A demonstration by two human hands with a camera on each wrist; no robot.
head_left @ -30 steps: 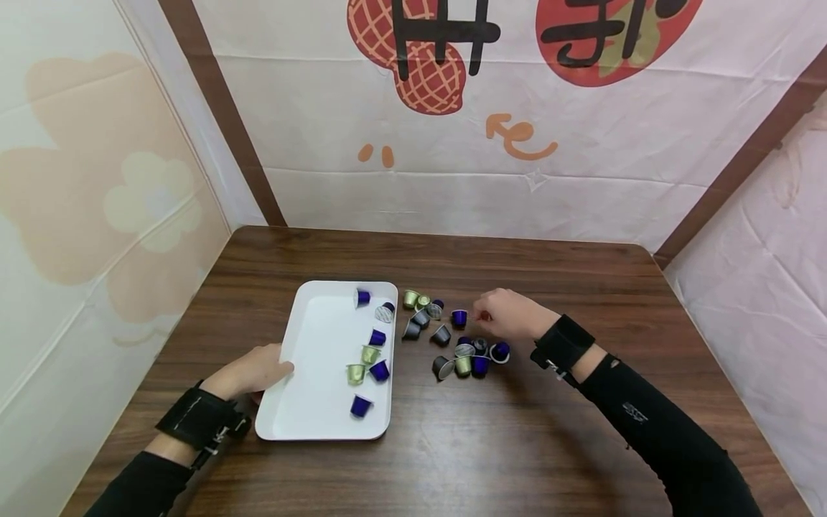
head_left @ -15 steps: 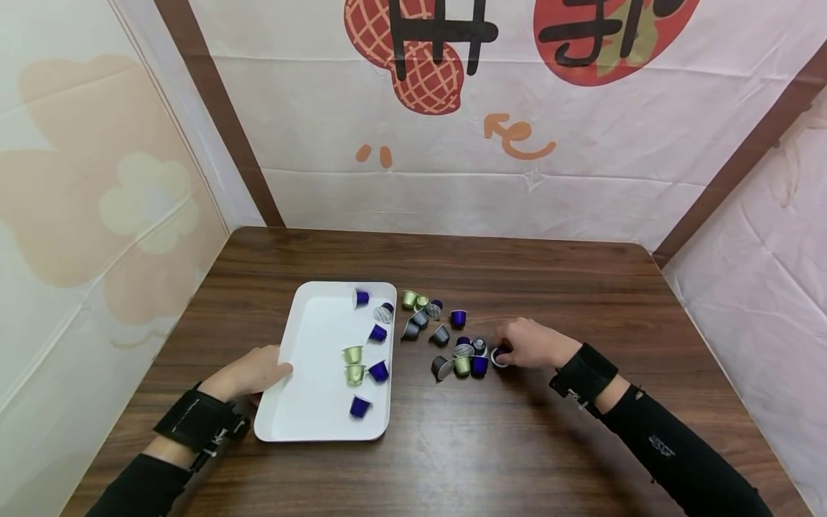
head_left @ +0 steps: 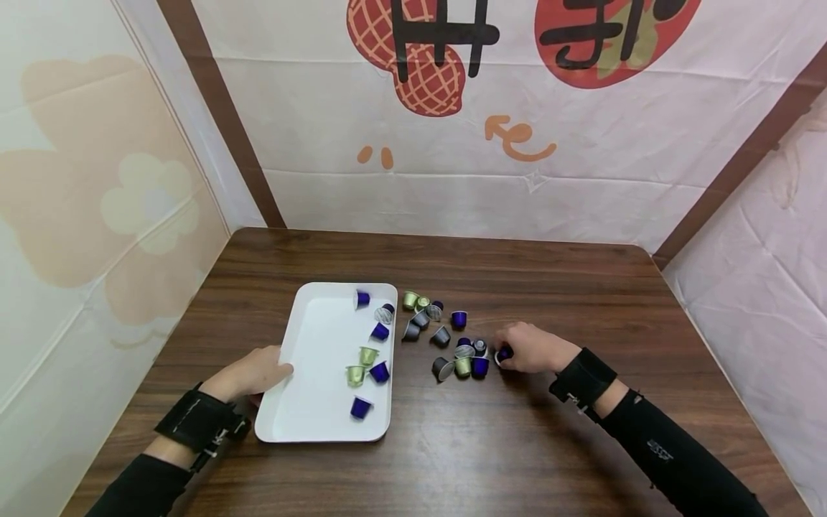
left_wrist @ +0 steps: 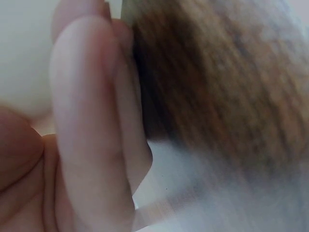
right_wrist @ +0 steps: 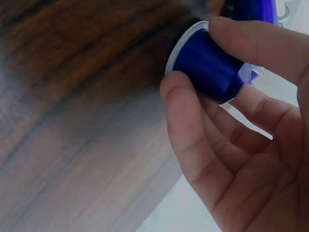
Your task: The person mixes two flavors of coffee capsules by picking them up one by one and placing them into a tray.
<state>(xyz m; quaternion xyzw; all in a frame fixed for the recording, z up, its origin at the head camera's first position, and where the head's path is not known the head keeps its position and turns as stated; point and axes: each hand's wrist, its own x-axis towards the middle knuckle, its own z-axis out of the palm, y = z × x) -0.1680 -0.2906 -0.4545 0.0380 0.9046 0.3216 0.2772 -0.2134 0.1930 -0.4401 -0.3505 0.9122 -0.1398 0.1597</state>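
Note:
My left hand [head_left: 255, 372] grips the left rim of a white tray [head_left: 306, 402], thumb on top and fingers bent beneath it. Several blue and green coffee capsules lie scattered in the tray's right half, among them a tipped green capsule [head_left: 368, 356]. Between thumb and fingertips, my right hand [head_left: 535, 348] pinches a blue coffee capsule [right_wrist: 208, 65], its pale rim facing away from the palm in the right wrist view. That capsule is at the right end of a loose cluster on the table. The left wrist view shows mostly bent fingers [left_wrist: 89, 121], blurred.
Right of the tray lie more loose capsules on the brown wooden table [head_left: 439, 459]: a dark grey one [head_left: 442, 368], a lone blue one [head_left: 459, 319] and green ones [head_left: 410, 299] near the tray's edge. A printed cloth wall [head_left: 465, 205] stands behind the table.
My right hand has come down and to the right from behind the cluster, and has taken hold of the blue capsule. One green capsule in the tray has rolled left, then back right.

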